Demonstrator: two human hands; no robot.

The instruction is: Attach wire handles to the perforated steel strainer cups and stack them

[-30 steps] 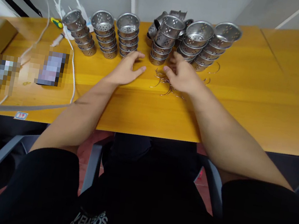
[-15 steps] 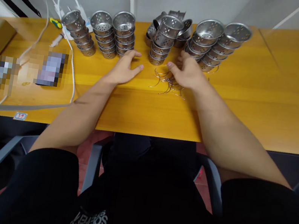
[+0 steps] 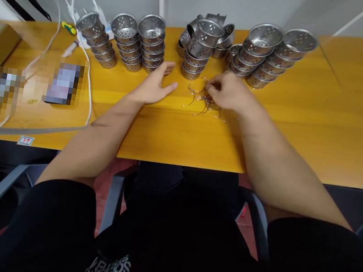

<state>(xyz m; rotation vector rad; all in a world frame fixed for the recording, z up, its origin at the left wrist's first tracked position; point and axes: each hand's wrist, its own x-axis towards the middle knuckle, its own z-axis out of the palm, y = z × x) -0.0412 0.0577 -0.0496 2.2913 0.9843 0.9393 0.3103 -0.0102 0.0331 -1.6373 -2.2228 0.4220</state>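
Note:
My left hand is open, thumb and fingers apart, beside a stack of perforated metal cups, and holds nothing. My right hand is curled, thumb against fingers, over a tangle of thin curved wires; a wire end shows at its fingertips, though the grip itself is partly hidden. Ahead of and between my hands stands another cup stack. Just beyond my right hand are two leaning stacks, a nearer one and one farther right.
Loose cups lie in a heap behind the middle stack. More stacks stand at the left. A phone, a white cable, a power strip and a yellow-green tool lie farther left on the wooden table.
The two right-hand cup stacks have shifted a little to the right. My right hand has drawn back from them to the wires, its fingers curling. My left hand has barely moved.

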